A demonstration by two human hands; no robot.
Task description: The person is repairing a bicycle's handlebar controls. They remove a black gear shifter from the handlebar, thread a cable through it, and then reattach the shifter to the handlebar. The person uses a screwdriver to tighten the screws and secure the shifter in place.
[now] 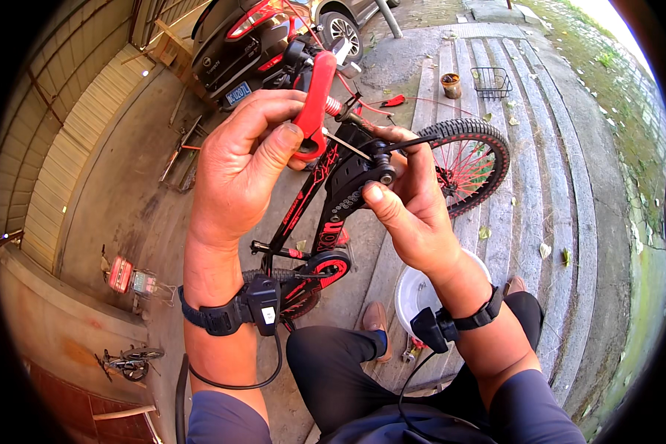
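Note:
My left hand (237, 166) is closed round a red-handled folding hex key (316, 107), its thumb and fingers pinching the handle. From the handle a thin metal rod (346, 143) runs toward a black bicycle part with a round bolt end (381, 164); whether its tip sits in the part cannot be made out. My right hand (416, 211) grips that black part, with the thumb below and fingers behind it. Beneath both hands is a black and red bicycle frame (329, 222), tilted, with a knobby-tyred wheel (498, 159) to the right.
A white bucket (403, 300) stands by my feet. On the slatted stone paving are a wire basket (492, 83), a brown tub (451, 86) and a red-handled tool (392, 101). A dark car (237, 55) is parked at the back left, and another bicycle (129, 362) stands at lower left.

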